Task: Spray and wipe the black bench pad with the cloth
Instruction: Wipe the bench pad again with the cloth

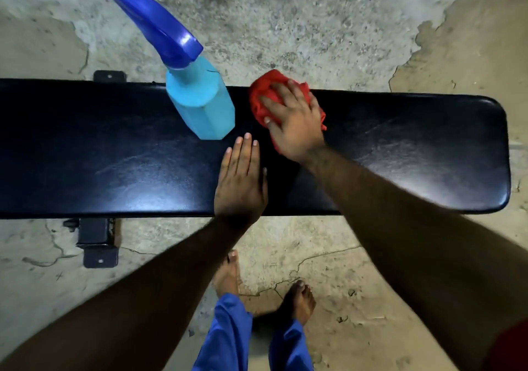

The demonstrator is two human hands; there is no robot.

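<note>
right hand (294,122) presses red cloth (264,96) flat at bench pad's (400,148) far edge; left hand (241,179) flat, released, beside unlabelled spray bottle (200,102).

Black bench pad (400,153) on cracked concrete floor (314,22); spray bottle (204,105), red cloth (261,96) on pad.

Cracked concrete floor (328,28), black metal bench foot (98,242), blue trouser legs (228,336)
</note>
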